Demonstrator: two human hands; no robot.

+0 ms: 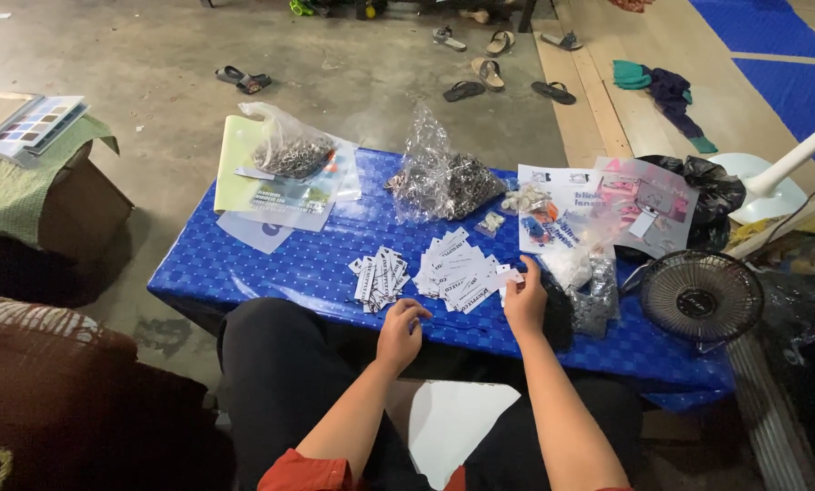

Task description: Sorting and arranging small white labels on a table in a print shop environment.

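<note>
My right hand (526,298) pinches a small white paper tag (507,276) at the near edge of a low table with a blue patterned cover (244,264). My left hand (402,329) hovers at the table's front edge with its fingers curled; whether it holds anything small I cannot tell. Two loose piles of white printed tags lie just beyond my hands, one pile (379,277) on the left and a larger pile (457,266) in the middle.
Clear plastic bags of small dark metal pieces (444,177) (289,150) stand on the table, with printed sheets (566,214) and another bag (594,291) at the right. A small black fan (701,295) sits at the right end. Sandals lie on the concrete floor beyond.
</note>
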